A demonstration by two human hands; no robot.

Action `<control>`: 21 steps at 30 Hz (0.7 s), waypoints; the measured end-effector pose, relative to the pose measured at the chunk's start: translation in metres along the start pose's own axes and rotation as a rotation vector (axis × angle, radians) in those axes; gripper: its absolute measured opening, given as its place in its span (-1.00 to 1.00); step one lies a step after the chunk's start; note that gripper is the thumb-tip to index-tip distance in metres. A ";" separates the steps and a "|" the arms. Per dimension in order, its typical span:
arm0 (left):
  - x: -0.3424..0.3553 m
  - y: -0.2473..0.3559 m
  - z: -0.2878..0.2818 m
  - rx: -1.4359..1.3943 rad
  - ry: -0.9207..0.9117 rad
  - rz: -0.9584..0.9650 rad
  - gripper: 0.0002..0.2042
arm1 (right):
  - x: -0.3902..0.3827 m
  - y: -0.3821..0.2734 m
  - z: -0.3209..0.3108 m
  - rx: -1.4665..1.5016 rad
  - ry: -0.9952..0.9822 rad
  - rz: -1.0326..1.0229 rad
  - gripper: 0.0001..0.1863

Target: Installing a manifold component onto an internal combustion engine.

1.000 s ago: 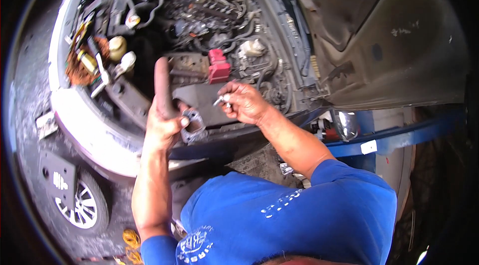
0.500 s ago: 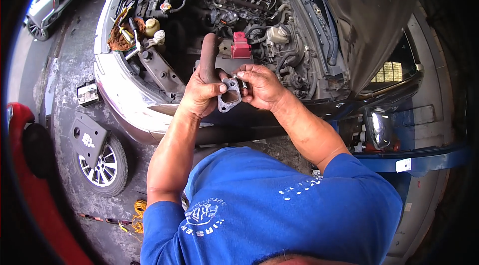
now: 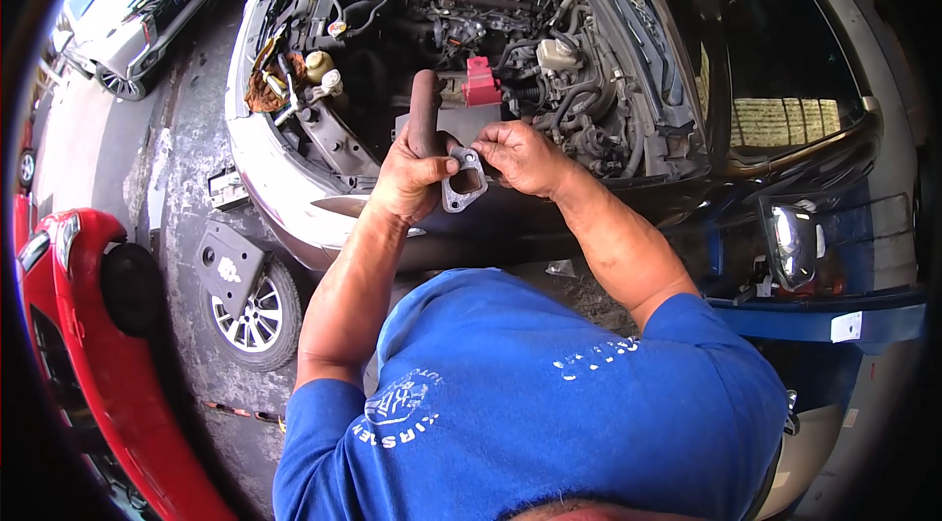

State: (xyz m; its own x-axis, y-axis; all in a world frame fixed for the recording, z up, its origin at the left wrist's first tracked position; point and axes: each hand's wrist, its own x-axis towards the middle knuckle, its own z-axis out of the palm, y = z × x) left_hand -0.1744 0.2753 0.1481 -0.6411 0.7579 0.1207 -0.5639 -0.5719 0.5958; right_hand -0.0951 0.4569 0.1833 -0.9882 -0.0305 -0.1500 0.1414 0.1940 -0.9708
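Observation:
Above the open engine bay's front edge, my left hand grips a rusty metal pipe with a flat grey flange on its end. The flange faces up, showing its large opening and small holes at the corners. My right hand is closed in a pinch at the flange's upper right corner; what is between those fingertips is hidden. Behind the pipe are a red cover and a dark flat part of the engine bay.
Tools on a brown rag lie along the bay's left edge. A plastic cover leans on a wheel on the floor. A red car and a white car stand at the left; a blue beam at the right.
My right hand, earlier apart with a small silver piece in its fingertips, has moved left to the flange. The pipe's flange is turned more into view. The camera view has shifted.

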 end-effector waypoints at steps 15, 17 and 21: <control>-0.001 -0.002 0.006 0.172 0.069 -0.026 -0.30 | -0.007 0.010 -0.014 0.351 -0.079 0.222 -0.80; -0.004 -0.001 0.010 0.214 0.112 -0.027 -0.29 | -0.011 0.008 -0.014 0.394 -0.100 0.202 -0.80; -0.006 0.006 0.012 0.265 0.089 -0.079 0.08 | -0.013 0.005 -0.010 0.363 -0.158 0.164 -0.81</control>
State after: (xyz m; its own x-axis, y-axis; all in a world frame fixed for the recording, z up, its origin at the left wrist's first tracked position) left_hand -0.1672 0.2710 0.1603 -0.6504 0.7596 0.0018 -0.4662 -0.4011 0.7885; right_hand -0.0820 0.4676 0.1825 -0.9338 -0.1837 -0.3070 0.3350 -0.1480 -0.9305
